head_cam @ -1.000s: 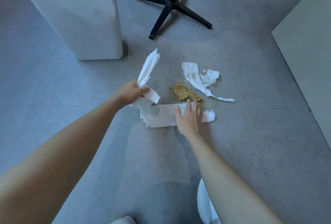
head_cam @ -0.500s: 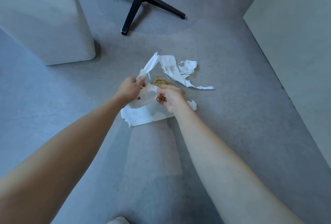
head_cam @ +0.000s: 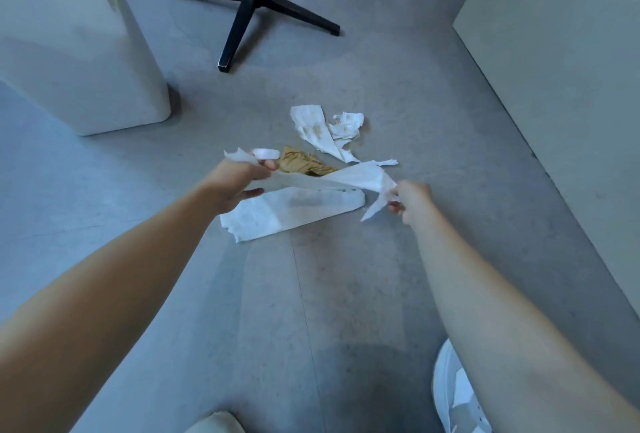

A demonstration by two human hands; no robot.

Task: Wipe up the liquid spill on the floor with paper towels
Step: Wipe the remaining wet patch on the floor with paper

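Observation:
A white paper towel strip (head_cam: 343, 178) is stretched in the air between both hands. My left hand (head_cam: 239, 178) grips its left end, and my right hand (head_cam: 410, 200) pinches its right end. Below it a second white paper towel sheet (head_cam: 287, 214) lies flat on the grey floor (head_cam: 346, 294). A brown, soaked wad of paper (head_cam: 301, 164) sits just beyond the stretched strip. Farther back lie torn, stained white towel pieces (head_cam: 325, 131).
A black four-legged stand base (head_cam: 256, 2) is on the floor at the back. A pale rounded block (head_cam: 76, 51) stands at the left, and a light panel (head_cam: 561, 86) runs along the right. A white shoe (head_cam: 453, 394) shows at the bottom right.
My hands were close together on the towel by the brown wad; they have now moved apart, stretching the strip out between them. The right hand left the flat sheet.

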